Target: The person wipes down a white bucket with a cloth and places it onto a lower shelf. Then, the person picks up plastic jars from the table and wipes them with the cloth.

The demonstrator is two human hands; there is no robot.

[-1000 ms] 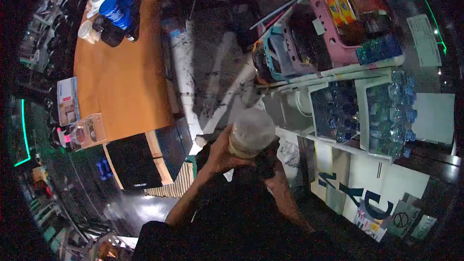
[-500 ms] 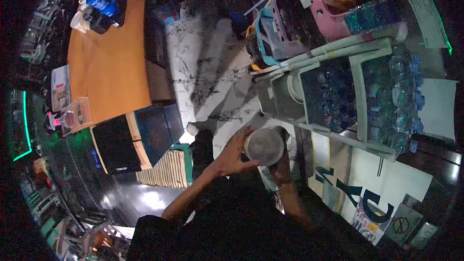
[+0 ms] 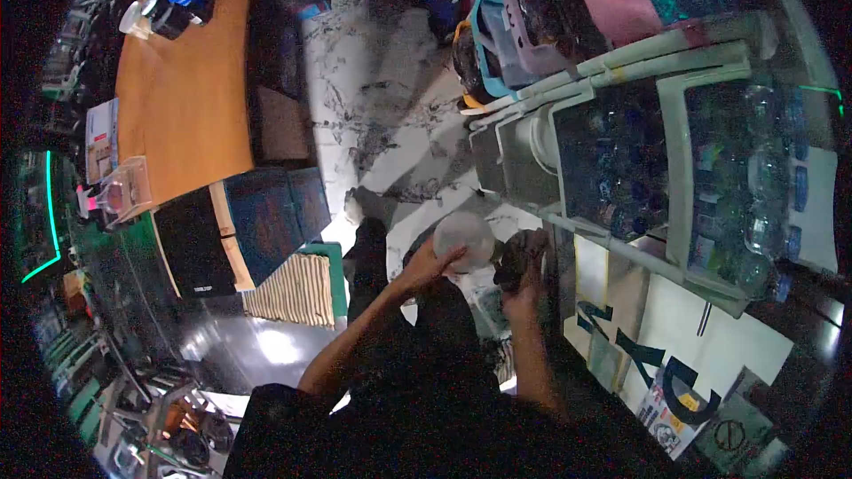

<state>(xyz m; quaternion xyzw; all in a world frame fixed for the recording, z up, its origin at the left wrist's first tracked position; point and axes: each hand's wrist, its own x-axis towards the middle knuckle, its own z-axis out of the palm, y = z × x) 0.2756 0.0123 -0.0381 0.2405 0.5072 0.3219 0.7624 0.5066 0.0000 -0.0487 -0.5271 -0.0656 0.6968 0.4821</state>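
Orange tabletop (image 3: 186, 115), bottle rack (image 3: 676, 160) — left hand (image 3: 426, 268) between.

Main way through is up the middle of the frame, over the marbled floor (image 3: 382, 115). Left side, the orange-brown table (image 3: 186, 106) and dark blue box (image 3: 275, 217) block you. Right's worse tbh: bottle rack (image 3: 672, 151) near the right hand (image 3: 530, 268), pink basket (image 3: 612, 9) upper right.
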